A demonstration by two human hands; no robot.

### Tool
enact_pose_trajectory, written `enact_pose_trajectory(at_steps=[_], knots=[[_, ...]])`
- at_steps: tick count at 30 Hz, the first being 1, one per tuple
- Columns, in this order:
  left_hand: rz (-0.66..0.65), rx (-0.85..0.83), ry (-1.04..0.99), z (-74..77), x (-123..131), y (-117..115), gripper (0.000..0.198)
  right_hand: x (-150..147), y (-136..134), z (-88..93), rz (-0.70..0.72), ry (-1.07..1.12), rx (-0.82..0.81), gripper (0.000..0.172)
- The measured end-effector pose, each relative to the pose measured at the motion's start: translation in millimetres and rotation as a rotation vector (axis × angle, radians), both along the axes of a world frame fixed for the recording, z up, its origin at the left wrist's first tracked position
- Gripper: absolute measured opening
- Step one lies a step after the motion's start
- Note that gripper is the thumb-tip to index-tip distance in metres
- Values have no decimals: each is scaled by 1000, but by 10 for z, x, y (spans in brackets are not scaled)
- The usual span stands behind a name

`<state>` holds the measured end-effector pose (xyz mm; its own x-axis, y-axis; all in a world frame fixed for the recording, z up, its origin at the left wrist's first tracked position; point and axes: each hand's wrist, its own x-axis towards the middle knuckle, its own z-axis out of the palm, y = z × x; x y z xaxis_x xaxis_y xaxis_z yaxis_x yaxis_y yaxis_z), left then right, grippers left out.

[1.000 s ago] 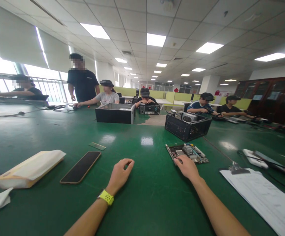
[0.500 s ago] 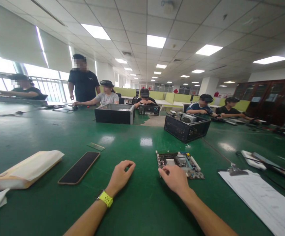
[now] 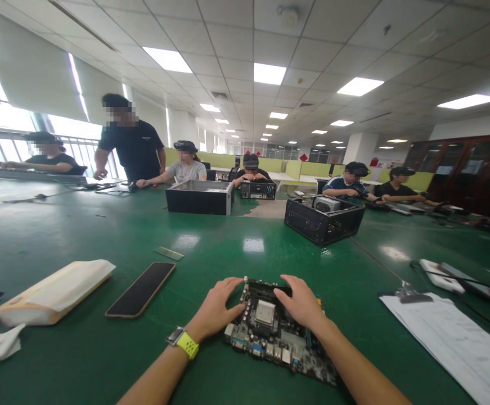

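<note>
A motherboard (image 3: 272, 332) lies on the green table in front of me, its row of ports facing me. A square silver chip (image 3: 265, 313) shows at its middle. My left hand (image 3: 217, 308), with a yellow-green watch band (image 3: 186, 344) at the wrist, is at the board's left edge, thumb apart from the stretched fingers. Over the board's far right part, my right hand (image 3: 301, 304) has its thumb and fingers spread, and it covers some of the components. Whether the fingertips press on the board is hard to tell.
A phone (image 3: 141, 289) and a tissue pack (image 3: 54, 292) lie to the left, a thin clear strip (image 3: 169, 253) beyond. To the right is a clipboard with papers (image 3: 451, 343). Open computer cases (image 3: 324, 219) stand farther back. Several people sit or stand around the table.
The motherboard has come nearer and to the left, and turned so its ports face me. My left hand has moved to its left edge, fingers more spread. The standing person leans left.
</note>
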<state>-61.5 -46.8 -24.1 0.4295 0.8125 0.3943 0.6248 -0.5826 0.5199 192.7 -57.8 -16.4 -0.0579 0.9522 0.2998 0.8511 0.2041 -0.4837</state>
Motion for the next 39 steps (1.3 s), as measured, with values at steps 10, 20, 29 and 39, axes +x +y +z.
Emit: enact_pose_trajectory(at_steps=[10, 20, 29, 39], knots=[[7, 29, -15, -17, 5, 5, 53, -31, -3, -99, 65, 48, -87, 42], [17, 4, -6, 60, 16, -24, 16, -254, -222, -75, 106, 50, -67, 22], [20, -28, -36, 92, 31, -52, 17, -230, -189, -95, 108, 90, -70, 21], [56, -19, -37, 76, 30, -39, 14, -229, -179, -94, 98, 73, -88, 25]])
